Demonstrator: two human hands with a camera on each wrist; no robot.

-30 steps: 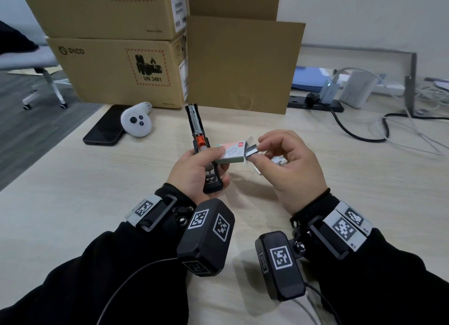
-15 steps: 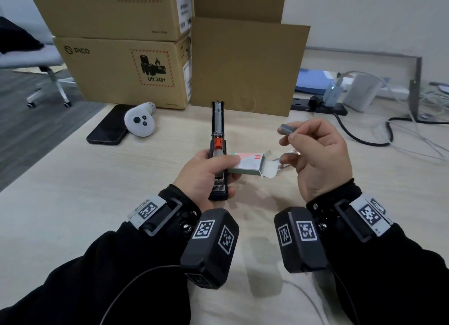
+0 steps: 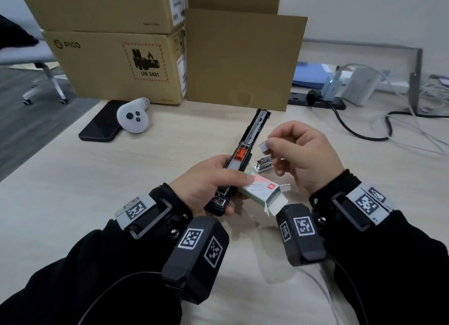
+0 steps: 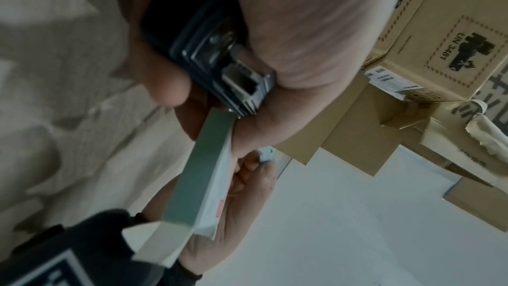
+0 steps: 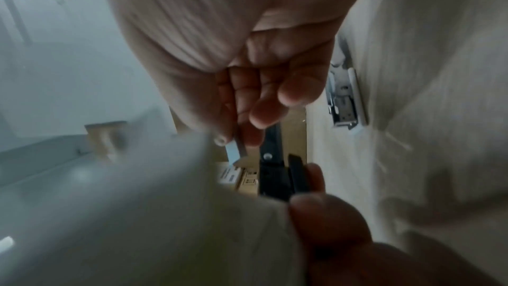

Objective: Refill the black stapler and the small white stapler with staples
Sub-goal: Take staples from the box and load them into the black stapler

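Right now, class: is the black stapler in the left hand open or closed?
Open. The black stapler has its top swung away from the person, baring the metal channel and orange pusher, while the left hand grips its base.

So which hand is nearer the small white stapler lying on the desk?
Right. The right hand hovers just above the small white stapler, pinching a staple strip; the left hand sits further left, gripping the open black stapler and staple box.

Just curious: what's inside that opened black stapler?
In the black stapler, an orange pusher sits in the metal channel, with rails running toward the far end. The left hand covers the near end, so staples there can't be seen.
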